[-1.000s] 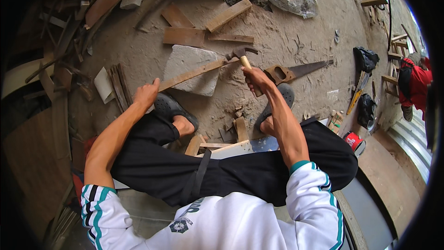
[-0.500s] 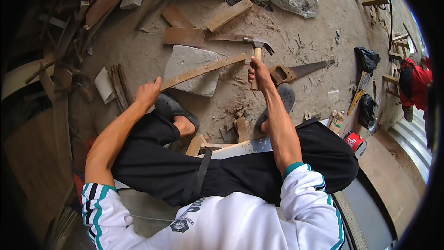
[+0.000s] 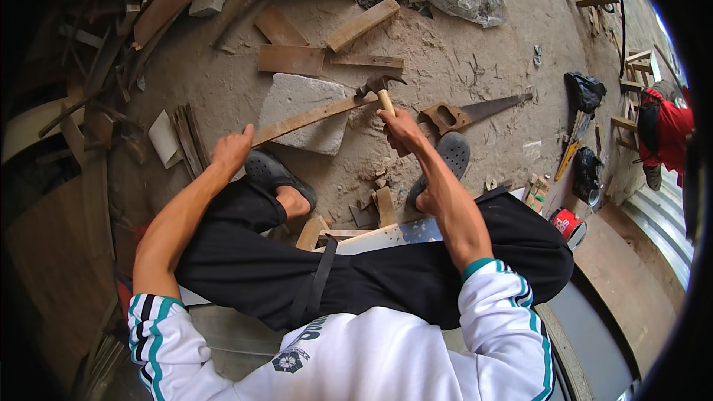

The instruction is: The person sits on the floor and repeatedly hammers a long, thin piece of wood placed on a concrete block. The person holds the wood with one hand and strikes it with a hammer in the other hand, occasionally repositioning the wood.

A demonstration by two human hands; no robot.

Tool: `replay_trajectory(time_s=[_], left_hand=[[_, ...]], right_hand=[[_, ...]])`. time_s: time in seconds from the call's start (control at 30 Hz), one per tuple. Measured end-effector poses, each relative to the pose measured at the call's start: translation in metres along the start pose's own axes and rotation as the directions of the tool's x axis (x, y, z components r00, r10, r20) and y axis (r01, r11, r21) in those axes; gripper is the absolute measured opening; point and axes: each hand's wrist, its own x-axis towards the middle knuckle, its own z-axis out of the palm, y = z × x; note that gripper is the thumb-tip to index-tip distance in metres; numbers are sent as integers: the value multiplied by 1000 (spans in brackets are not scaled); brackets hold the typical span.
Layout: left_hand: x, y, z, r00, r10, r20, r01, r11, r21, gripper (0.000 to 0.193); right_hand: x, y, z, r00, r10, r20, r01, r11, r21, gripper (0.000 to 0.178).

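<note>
My left hand (image 3: 233, 148) is closed round the near end of a narrow wooden strip (image 3: 303, 118). The strip slants up to the right across a pale concrete block (image 3: 288, 96), its far end beyond the block's edge. Wrapped round a wooden handle, my right hand (image 3: 402, 131) grips a claw hammer (image 3: 385, 101). The hammer's dark head is at the strip's far end; whether they touch I cannot tell. Just right of my right hand, a handsaw (image 3: 475, 113) with a wooden handle lies on the ground.
Wood offcuts (image 3: 291, 59) lie beyond the block, with crumpled plastic and paper (image 3: 464, 0) farther off. Scrap boards (image 3: 56, 208) crowd the left side. A red can (image 3: 567, 224) and black bags (image 3: 587, 96) stand at the right, near a person in red (image 3: 668, 130).
My right hand has moved down and left with the hammer, bringing its head from above the strip's tip to that end. My left hand still holds the strip in nearly the same place.
</note>
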Motion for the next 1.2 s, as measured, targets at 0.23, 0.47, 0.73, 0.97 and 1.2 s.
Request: replay_trajectory(time_s=[0.23, 0.47, 0.73, 0.97, 1.2], left_hand=[[-1, -3, 12, 1000, 4, 3, -4, 999, -52, 23], [-6, 0, 7, 1000, -8, 21, 9, 1000, -2, 16], [-1, -1, 18, 998, 42, -42, -44, 998, -36, 21], [-8, 4, 4, 999, -25, 21, 25, 1000, -11, 18], [-7, 5, 13, 1000, -7, -4, 7, 999, -40, 18]], right_hand=[[-27, -30, 2, 917, -285, -279, 267, 958, -100, 33], [-43, -48, 39, 655, -459, -600, 398, 885, -242, 35], [-17, -23, 25, 869, -289, -401, 207, 949, -237, 37], [-37, -33, 43, 768, -388, -509, 306, 921, -240, 36], [-21, 10, 30, 881, -318, -349, 155, 894, -421, 34]])
